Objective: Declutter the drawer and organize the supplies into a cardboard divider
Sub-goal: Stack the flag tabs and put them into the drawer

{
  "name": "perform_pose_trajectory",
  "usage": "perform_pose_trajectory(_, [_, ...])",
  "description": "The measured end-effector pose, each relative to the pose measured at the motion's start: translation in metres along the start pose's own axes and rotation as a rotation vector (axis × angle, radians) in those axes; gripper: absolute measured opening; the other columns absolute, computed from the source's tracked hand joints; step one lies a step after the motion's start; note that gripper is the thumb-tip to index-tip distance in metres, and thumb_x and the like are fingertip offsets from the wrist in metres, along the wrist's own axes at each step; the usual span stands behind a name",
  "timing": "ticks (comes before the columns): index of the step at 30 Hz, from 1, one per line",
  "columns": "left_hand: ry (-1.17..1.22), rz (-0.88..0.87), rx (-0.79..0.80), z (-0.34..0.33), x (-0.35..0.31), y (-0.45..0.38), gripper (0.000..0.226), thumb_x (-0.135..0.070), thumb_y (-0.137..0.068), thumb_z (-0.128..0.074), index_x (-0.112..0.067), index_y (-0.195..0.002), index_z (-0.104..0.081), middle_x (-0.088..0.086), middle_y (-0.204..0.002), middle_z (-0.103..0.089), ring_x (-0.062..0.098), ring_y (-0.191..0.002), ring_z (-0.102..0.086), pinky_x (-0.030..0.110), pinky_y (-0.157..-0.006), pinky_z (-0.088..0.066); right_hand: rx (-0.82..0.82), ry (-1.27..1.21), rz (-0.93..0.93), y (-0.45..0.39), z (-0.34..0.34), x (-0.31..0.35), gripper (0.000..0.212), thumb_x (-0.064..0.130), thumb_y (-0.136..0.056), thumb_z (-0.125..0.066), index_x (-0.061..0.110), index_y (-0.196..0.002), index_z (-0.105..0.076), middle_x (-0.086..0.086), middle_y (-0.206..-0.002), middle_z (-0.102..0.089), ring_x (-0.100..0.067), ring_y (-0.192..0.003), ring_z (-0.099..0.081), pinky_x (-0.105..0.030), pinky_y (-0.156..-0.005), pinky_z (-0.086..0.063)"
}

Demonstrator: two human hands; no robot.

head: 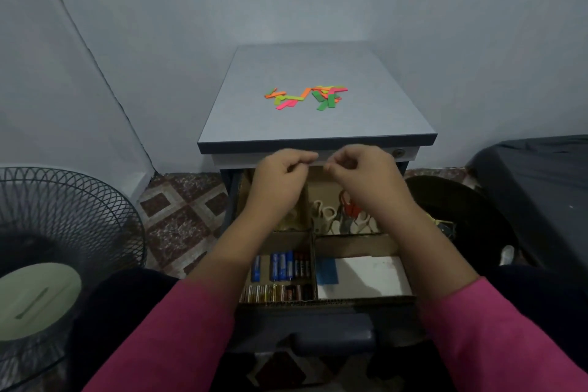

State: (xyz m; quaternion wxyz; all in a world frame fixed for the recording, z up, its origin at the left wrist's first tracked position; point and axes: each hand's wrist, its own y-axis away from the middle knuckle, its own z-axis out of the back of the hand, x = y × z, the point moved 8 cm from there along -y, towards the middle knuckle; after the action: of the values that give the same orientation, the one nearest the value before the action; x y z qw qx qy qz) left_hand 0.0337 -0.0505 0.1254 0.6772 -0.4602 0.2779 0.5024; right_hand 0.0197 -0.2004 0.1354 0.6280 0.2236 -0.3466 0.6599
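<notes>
Both hands hover mid-frame over the open drawer (318,321). The left hand (283,175) and right hand (359,172) are curled, fingertips almost meeting, apparently pinching something small between them; what it is I cannot tell. The cardboard divider (313,239) lies directly beneath. Loose neon paper strips (305,97) sit above on the worktop (381,111), equally near both hands. Forearms hide the left compartments.

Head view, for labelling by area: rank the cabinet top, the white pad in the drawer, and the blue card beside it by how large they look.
1. cabinet top
2. white pad
3. blue card

The top lies farther away yet still looks largest.
</notes>
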Motion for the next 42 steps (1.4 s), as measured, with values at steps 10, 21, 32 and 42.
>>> perform_pose_trajectory(10, [-0.239,0.156,-0.134,0.023,0.018,-0.083,0.03,-0.007,-0.093,-0.054,-0.01,-0.121,-0.066,0.006,-0.126,-0.063,0.019,-0.118,-0.055,0.027,-0.101,-0.042,-0.048,0.211,0.107,-0.095,-0.004,0.006,0.018,0.022,-0.092,-0.059,0.014,-0.1,-0.073,-0.002,-0.102,-0.069,-0.016,-0.096,-0.06,-0.032,-0.084,-0.05])
perform_pose_trajectory(21, [-0.29,0.252,-0.165,0.028,0.037,-0.134,0.024,-0.011,-0.089,-0.063,-0.004,-0.111,-0.07,0.009,-0.113,-0.067,0.022,-0.106,-0.059,0.027,-0.088,-0.046,0.081,0.078,0.183,-0.151,-0.019,0.006,0.01,0.022,-0.087,-0.068,0.018,-0.091,-0.076,0.007,-0.091,-0.07,-0.002,-0.085,-0.057,-0.017,-0.076,-0.042])
perform_pose_trajectory(32, [-0.456,0.197,-0.213,0.029,0.048,-0.159,0.022,-0.01,-0.094,-0.047,-0.005,-0.077,-0.058,0.004,-0.076,-0.054,0.013,-0.061,-0.046,0.022,-0.049,-0.034,-0.191,-0.145,0.129,-0.183,0.0,-0.012,0.013,0.021,-0.087,-0.063,0.015,-0.09,-0.073,0.004,-0.09,-0.069,-0.01,-0.086,-0.062,-0.025,-0.077,-0.05])
perform_pose_trajectory(42, [-0.63,0.074,-0.078,0.008,0.045,-0.166,0.035,-0.035,-0.095,-0.055,-0.006,-0.111,-0.064,0.009,-0.116,-0.052,0.024,-0.103,-0.058,0.029,-0.076,-0.041,-0.279,-0.101,-0.104,-0.215,0.02,-0.049,0.028,0.002,-0.092,-0.049,0.007,-0.111,-0.069,-0.007,-0.118,-0.064,-0.018,-0.108,-0.059,-0.022,-0.084,-0.043])
